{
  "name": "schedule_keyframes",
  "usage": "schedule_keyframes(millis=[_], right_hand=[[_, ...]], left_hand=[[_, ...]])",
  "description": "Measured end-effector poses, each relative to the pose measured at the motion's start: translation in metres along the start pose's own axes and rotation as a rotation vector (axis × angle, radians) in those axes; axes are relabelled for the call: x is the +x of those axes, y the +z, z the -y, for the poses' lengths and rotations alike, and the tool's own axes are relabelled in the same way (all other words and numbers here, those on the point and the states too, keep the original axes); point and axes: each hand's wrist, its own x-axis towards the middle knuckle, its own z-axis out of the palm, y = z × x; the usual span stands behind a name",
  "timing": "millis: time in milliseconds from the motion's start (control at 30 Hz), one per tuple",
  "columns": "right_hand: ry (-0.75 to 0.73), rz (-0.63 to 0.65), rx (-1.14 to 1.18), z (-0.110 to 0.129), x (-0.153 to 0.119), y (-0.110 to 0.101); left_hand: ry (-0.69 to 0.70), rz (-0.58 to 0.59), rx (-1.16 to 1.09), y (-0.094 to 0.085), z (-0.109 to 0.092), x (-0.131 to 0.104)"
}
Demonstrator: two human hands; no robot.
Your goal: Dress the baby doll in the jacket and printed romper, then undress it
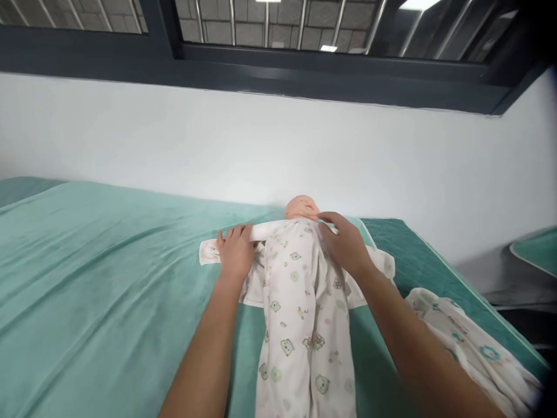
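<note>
A baby doll (301, 207) lies face up on the bed, with only its head showing above the clothes. Long white baby trousers (296, 307) with green and brown animal prints lie over its body and reach toward me. Under them spreads a printed baby top (253, 284), its sleeves out to both sides. My left hand (237, 251) is closed over the end of a plain white cloth band (270, 230) by the left sleeve. At the doll's neck, my right hand (343, 241) has bent fingers on the trousers' upper right edge; its fingertips are partly blurred.
A green sheet (108, 278) with soft folds covers the bed. More printed baby clothes (474, 342) lie bunched at the right, near the bed's edge. Behind the doll rises a white wall (209, 145) below a dark window frame (270, 75) with metal bars outside.
</note>
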Motion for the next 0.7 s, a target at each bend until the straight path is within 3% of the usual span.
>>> schedule_keyframes(millis=[67, 167, 267, 367, 533, 600, 700], right_hand=[[0.113, -0.126, -0.017, -0.038, -0.018, -0.001], [0.094, -0.164, -0.123, -0.074, -0.033, 0.009], [0.047, -0.174, -0.216, -0.082, -0.033, 0.014], [0.071, -0.159, -0.22, -0.084, -0.025, 0.01], [0.153, -0.202, -0.153, -0.09, -0.018, 0.002], [0.124, -0.199, -0.113, -0.089, -0.018, 0.004], [0.091, -0.175, -0.1, -0.083, -0.019, 0.011]], left_hand=[[-0.017, -0.012, 0.011, 0.0, 0.0, -0.002], [-0.052, -0.005, 0.027, 0.003, 0.0, -0.006], [-0.066, -0.009, 0.013, 0.003, -0.004, -0.008], [-0.072, -0.081, -0.157, -0.005, -0.015, -0.012], [-0.001, -0.092, -0.54, -0.038, -0.062, -0.015], [0.135, -0.026, -0.565, -0.05, -0.089, -0.006], [0.375, 0.153, -0.427, -0.058, -0.134, 0.019]])
